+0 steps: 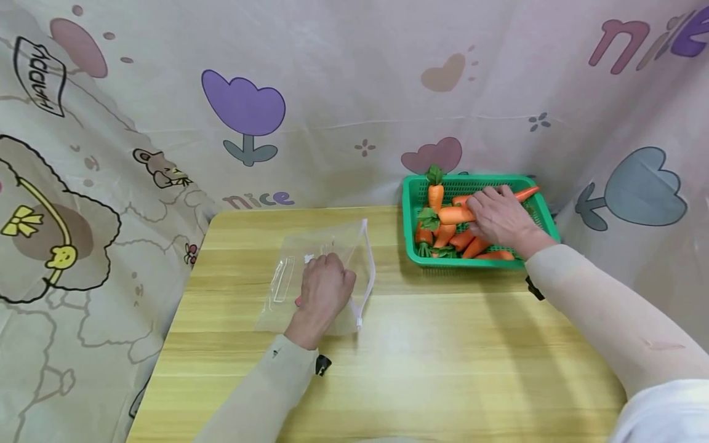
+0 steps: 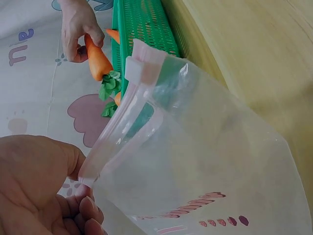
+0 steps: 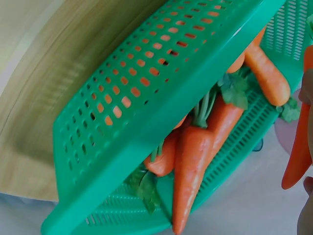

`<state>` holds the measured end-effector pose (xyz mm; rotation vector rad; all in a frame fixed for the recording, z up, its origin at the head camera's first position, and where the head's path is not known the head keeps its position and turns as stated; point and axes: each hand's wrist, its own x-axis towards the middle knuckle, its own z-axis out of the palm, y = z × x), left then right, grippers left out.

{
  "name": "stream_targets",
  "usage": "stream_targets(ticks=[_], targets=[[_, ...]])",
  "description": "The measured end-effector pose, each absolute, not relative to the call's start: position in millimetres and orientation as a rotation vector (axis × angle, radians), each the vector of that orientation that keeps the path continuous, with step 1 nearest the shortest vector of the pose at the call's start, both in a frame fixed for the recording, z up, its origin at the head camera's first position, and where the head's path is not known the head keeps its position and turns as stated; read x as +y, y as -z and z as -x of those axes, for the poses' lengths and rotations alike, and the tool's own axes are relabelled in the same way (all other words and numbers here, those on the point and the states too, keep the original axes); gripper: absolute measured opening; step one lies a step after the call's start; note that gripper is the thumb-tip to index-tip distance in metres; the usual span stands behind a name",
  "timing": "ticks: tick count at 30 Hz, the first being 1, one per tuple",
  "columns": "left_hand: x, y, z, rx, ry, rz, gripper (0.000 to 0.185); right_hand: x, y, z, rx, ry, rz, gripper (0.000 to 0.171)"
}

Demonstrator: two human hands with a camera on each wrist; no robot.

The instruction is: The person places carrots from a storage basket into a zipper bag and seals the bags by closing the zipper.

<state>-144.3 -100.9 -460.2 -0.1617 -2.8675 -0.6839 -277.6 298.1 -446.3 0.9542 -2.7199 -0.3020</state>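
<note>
A clear zip bag (image 1: 332,246) lies on the wooden table (image 1: 443,344) at the left. My left hand (image 1: 324,271) pinches its edge by the white zip strip (image 2: 142,63), which lifts the mouth open in the left wrist view. My right hand (image 1: 477,208) is inside the green basket (image 1: 411,209) at the back right and grips an orange toy carrot (image 1: 455,215) with green leaves. The left wrist view shows that carrot (image 2: 98,61) raised above the basket rim (image 2: 142,24). Several more carrots (image 3: 190,166) lie in the basket.
A patterned cloth (image 1: 332,92) with tulips and hearts hangs close behind and on both sides of the table. The basket stands at the table's back right corner, against the cloth. Bare tabletop stretches between the bag and the near edge.
</note>
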Motion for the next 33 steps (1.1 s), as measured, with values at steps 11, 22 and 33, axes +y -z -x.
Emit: stream_targets(ticks=[11, 22, 33], targets=[[-102.1, 457.9, 148.5, -2.887, 0.672, 0.140, 0.021, 281.1, 442.9, 266.9, -2.593, 0.190, -1.026, 0.034], [-99.2, 456.2, 151.5, -2.885, 0.692, 0.107, 0.020, 255.7, 438.2, 251.3, -2.501, 0.096, -1.064, 0.035], [-95.1, 452.6, 154.2, -2.883, 0.689, 0.084, 0.019, 214.2, 431.5, 231.9, -2.410, -0.042, -1.161, 0.027]])
